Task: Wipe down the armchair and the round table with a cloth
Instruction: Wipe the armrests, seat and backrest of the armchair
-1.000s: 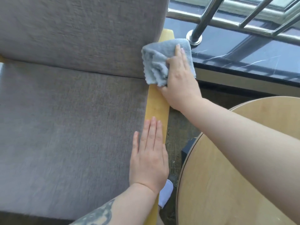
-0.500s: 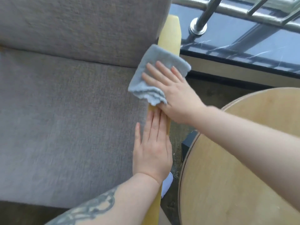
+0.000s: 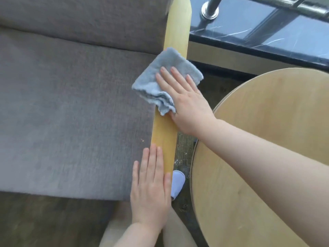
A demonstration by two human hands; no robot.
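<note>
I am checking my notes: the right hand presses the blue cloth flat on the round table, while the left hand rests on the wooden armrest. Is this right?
Not quite. The head view shows the right hand pressing the blue cloth flat on the wooden armrest, not the round table. The left hand does rest on that armrest.

Your armchair (image 3: 71, 107) presents a grey fabric seat and back cushion, with a yellow wooden armrest (image 3: 164, 139) along its right side. Lying on that armrest: a folded blue-grey cloth (image 3: 160, 81), flat under your right hand (image 3: 187, 104), and your left hand (image 3: 151, 189), fingers straight, nearer you. Beside the chair stands your round table (image 3: 249, 202), pale wood top. On the dark floor (image 3: 44, 220) between them sits what appears to be a white slipper (image 3: 177, 182).
</note>
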